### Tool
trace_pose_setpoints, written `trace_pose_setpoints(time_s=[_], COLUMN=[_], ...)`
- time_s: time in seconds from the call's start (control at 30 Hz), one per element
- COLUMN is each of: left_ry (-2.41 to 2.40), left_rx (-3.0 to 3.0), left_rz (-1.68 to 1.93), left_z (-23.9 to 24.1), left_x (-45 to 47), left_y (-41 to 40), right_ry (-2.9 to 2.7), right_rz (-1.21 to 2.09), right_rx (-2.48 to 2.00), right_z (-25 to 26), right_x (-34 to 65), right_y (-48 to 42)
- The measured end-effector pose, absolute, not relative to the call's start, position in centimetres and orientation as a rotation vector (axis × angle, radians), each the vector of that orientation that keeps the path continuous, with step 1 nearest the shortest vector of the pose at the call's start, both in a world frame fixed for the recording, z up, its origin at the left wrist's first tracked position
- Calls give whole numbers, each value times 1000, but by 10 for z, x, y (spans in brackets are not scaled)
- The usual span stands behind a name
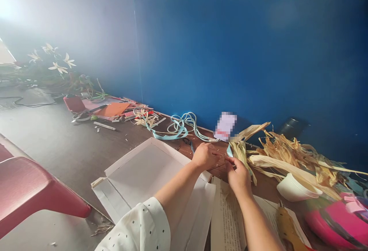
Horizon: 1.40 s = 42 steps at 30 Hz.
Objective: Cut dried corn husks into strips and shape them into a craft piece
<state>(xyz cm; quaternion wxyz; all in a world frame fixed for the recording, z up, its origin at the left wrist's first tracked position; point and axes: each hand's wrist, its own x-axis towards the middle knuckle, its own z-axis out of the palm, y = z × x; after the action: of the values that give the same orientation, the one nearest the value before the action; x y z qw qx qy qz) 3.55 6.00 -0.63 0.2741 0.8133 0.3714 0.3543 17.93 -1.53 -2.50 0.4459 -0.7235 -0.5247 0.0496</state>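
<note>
From my remote station I log a blue partition (244,59) standing beyond the opened white cardboard box (149,166), my landmark. The box lies on a dark tabletop (129,132). Left of the box I record a red plastic chair (23,189). To its right lies a heap of dried corn husks (278,145); nearer me on that side is a bright pink object (336,220), too blurred to identify. Printed sheets (224,212) sit just right of the box, partly covered by the right forearm.

The left hand (205,156) is at the box's far right corner; the right hand (238,174) is just right of it. On both I find the fingers drawn narrow, tips nearly meeting; I cannot tell whether they grip anything. Right of the box I note a cream bowl (290,192) and a yellow glue gun (284,220). Beyond the box are a coiled pale-blue cord (186,122) and cream artificial flowers (145,118). Smallest, thin dark strands (219,164) show at the fingertips, just past the box's far right corner.
</note>
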Motion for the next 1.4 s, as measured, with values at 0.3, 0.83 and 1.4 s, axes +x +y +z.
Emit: trace_pose_setpoints(time_s=[0.3,0.83,1.4], left_ry=[1000,977,1029], left_rx=[2260,2127,2192], left_rz=[856,802,771], left_z=[-5,1,7], left_x=[31,32,30], left_y=[57,54,51], right_ry=[-1366,-1431,-1417], right_rz=[7,-6,-33], right_rx=[-1819,-1838,-1856], right_z=[-27,-22,-19], right_x=[178,174,173], right_y=[-18,-19,-21])
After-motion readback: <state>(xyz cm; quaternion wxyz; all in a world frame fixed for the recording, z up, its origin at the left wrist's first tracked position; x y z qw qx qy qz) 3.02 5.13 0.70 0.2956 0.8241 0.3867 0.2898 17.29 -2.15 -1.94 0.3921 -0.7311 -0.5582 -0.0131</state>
